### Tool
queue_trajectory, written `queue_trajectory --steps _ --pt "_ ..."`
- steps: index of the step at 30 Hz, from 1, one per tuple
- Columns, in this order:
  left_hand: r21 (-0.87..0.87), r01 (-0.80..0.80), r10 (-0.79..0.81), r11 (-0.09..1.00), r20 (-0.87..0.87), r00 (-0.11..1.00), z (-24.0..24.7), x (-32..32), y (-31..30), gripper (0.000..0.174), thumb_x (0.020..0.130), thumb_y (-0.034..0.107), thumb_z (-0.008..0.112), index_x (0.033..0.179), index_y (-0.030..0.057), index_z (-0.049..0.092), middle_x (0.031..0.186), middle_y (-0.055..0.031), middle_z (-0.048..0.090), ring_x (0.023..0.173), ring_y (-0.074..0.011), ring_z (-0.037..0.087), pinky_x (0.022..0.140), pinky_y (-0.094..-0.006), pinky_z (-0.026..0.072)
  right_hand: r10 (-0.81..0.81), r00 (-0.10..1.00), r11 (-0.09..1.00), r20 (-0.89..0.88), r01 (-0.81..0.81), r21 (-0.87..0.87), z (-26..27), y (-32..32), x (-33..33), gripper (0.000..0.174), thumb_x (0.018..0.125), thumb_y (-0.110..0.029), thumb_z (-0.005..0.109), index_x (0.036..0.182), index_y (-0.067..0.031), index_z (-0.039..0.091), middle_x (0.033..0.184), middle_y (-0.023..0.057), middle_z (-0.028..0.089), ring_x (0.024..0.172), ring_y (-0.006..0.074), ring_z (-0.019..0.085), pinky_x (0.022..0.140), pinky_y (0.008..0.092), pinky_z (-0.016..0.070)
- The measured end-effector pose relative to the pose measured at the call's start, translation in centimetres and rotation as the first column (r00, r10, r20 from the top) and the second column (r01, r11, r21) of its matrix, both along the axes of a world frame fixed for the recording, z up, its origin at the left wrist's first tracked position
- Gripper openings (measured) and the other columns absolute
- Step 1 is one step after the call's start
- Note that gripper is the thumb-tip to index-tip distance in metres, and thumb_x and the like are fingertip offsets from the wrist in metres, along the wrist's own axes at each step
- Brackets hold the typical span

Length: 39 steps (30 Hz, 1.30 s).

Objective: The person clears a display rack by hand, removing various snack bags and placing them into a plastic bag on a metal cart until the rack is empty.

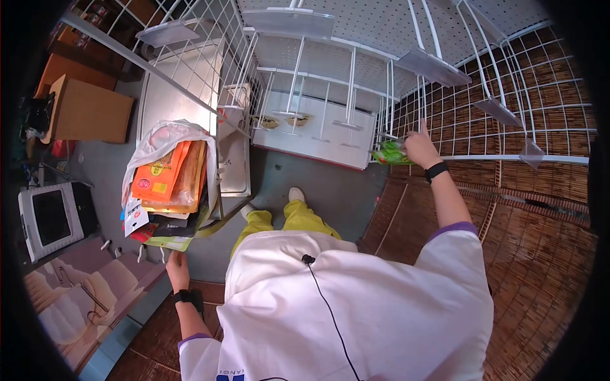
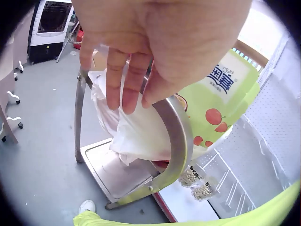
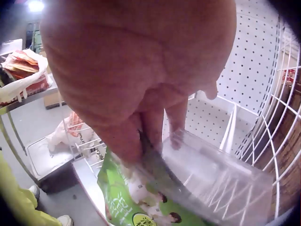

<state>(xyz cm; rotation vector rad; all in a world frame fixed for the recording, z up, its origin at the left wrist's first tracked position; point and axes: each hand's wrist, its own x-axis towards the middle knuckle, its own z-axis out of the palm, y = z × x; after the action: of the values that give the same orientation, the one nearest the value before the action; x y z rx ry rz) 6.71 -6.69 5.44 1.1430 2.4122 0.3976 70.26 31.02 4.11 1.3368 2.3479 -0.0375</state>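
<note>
My right hand [image 1: 420, 147] pinches the top edge of a green snack bag [image 3: 136, 195] at the wire rack on the right. The bag has printed pictures and lettering on its front. Close beside the fingers, in the right wrist view, is a clear plastic label holder [image 3: 211, 165] on a white hook. On the left, my left hand [image 2: 141, 56] hangs with its fingers fairly straight by the metal rail of a cart [image 2: 181, 127]. A white plastic bag [image 1: 143, 149] full of orange and other packets sits on that cart, with a light-green package [image 2: 221, 101] at its near side.
White wire grid panels and long hooks [image 1: 352, 82] project from the pegboard [image 1: 406, 25] ahead. Two small packets [image 1: 297, 119] hang low over a white base shelf [image 1: 318, 143]. A cardboard box [image 1: 89, 114] and a white air cooler [image 1: 54, 216] stand at left.
</note>
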Motion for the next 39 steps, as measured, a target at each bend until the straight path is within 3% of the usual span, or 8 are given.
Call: queue_trajectory --steps 4,9,15,18,21,30,32,39 --pt "0.016 0.0 0.001 1.0 -0.014 1.0 -0.5 -0.4 1.0 0.018 0.083 0.002 0.057 0.1 -0.0047 0.06 0.09 -0.0215 0.064 0.085 -0.0366 0.063 0.072 -0.0386 0.0477 0.162 0.986 0.986 0.037 -0.163 0.017 1.6 -2.2 -2.0 0.015 0.072 -0.009 0.056 0.064 -0.0078 0.069 0.071 0.0098 0.064 0.093 0.0231 0.06 0.112 0.0563 0.016" --pt "0.064 -0.244 0.251 0.968 -0.143 0.957 2.0 0.3 1.6 0.02 0.086 0.011 0.056 0.102 0.0015 0.063 0.089 -0.02 0.065 0.084 -0.0345 0.064 0.073 -0.0377 0.0484 0.314 0.94 0.939 -0.135 -0.286 0.188 1.8 -4.8 -4.4 0.015 0.068 -0.006 0.053 0.064 -0.0054 0.068 0.067 0.0111 0.063 0.092 0.0241 0.06 0.113 0.0459 0.022" --pt "0.435 -0.304 0.409 0.848 -0.172 0.896 6.3 -3.5 4.5 0.011 0.088 0.007 0.056 0.096 0.0002 0.061 0.086 -0.013 0.065 0.079 -0.0233 0.065 0.072 -0.033 0.049 0.109 0.957 0.994 -0.27 -0.101 0.045 3.6 -7.6 -6.1 0.013 0.066 -0.004 0.056 0.062 -0.0023 0.068 0.067 0.0148 0.061 0.083 0.0275 0.059 0.112 0.0499 0.0229" --pt "0.488 -0.148 0.285 0.86 -0.219 0.933 7.8 -7.1 7.8 0.014 0.086 0.007 0.057 0.099 0.0018 0.061 0.091 -0.0119 0.063 0.083 -0.0249 0.064 0.074 -0.0322 0.0487 -0.002 0.978 0.999 -0.207 -0.008 -0.048 3.3 -8.9 -6.3 0.011 0.069 -0.003 0.057 0.069 -0.0013 0.068 0.069 0.0178 0.06 0.077 0.0326 0.059 0.089 0.0443 0.044" --pt "0.368 0.069 0.035 0.927 -0.267 0.963 9.8 -9.9 11.8 0.023 0.083 0.009 0.06 0.106 0.0049 0.059 0.098 -0.0109 0.061 0.09 -0.0278 0.062 0.077 -0.0341 0.0488 -0.11 0.96 0.989 -0.258 0.081 -0.121 5.2 -10.6 -9.4 0.009 0.072 -0.003 0.058 0.074 0.0009 0.066 0.072 0.0188 0.059 0.076 0.0366 0.059 0.072 0.0442 0.0469" --pt "0.129 0.405 -0.369 0.905 -0.235 0.899 6.2 -20.2 19.0 0.038 0.082 0.02 0.061 0.119 0.0112 0.056 0.112 -0.0129 0.059 0.105 -0.0309 0.056 0.089 -0.0396 0.0459 -0.156 0.804 0.97 -0.574 0.015 -0.243 15.3 -12.9 -28.6 0.013 0.077 0.002 0.059 0.089 0.0025 0.063 0.08 0.0198 0.055 0.075 0.038 0.055 0.066 0.0393 0.0448" --pt "-0.025 0.503 -0.502 0.864 -0.127 0.856 5.9 -21.0 19.5 0.043 0.083 0.023 0.06 0.123 0.0093 0.053 0.115 -0.0156 0.056 0.108 -0.0336 0.054 0.091 -0.0389 0.0445 -0.141 0.637 0.982 -0.757 -0.005 -0.188 16.5 -13.0 -32.6 0.018 0.078 0.004 0.057 0.094 0.0014 0.064 0.081 0.0191 0.056 0.072 0.0342 0.056 0.066 0.0357 0.045" --pt "0.083 0.612 -0.595 0.786 -0.166 0.787 3.7 -21.9 20.4 0.031 0.082 0.022 0.059 0.11 0.0093 0.058 0.107 -0.0123 0.058 0.104 -0.029 0.056 0.086 -0.0388 0.0475 0.167 0.39 0.98 -0.905 0.036 0.196 19.7 -13.7 -49.4 0.038 0.071 0.011 0.054 0.104 -0.0035 0.065 0.096 0.0152 0.063 0.083 0.0305 0.062 0.074 0.0331 0.0481"
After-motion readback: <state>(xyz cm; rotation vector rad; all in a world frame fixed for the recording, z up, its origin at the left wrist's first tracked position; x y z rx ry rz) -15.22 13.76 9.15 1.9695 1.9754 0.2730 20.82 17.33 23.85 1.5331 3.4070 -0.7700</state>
